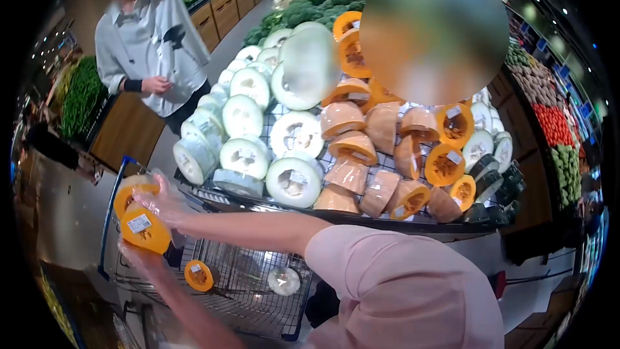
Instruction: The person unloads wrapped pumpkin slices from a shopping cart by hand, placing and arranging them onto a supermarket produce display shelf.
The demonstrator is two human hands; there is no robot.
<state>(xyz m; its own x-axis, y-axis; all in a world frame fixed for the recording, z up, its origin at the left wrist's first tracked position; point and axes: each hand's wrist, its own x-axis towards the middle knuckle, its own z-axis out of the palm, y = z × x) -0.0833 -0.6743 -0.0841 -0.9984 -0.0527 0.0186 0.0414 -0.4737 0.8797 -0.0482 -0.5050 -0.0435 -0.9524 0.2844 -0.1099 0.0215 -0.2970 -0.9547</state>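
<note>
Two cut pumpkin halves are held close together at the left, over the handle end of a shopping cart [239, 307]. My right hand [160, 201], in what looks like a clear plastic glove, is closed on the upper pumpkin half [129, 195], partly hidden behind the other. Below it, my left hand [137, 256] grips the nearer pumpkin half [146, 231] from underneath; its orange cut face carries a white label. Inside the cart lie a smaller cut pumpkin [199, 276] and a round, pale wrapped item [283, 280].
A display stand beside the cart bears wrapped pumpkin pieces [381, 192], cut winter melons [294, 181] and broccoli [310, 11]. A person [154, 39] in a white shirt stands beyond the cart. A blurred disc covers the stand's upper right.
</note>
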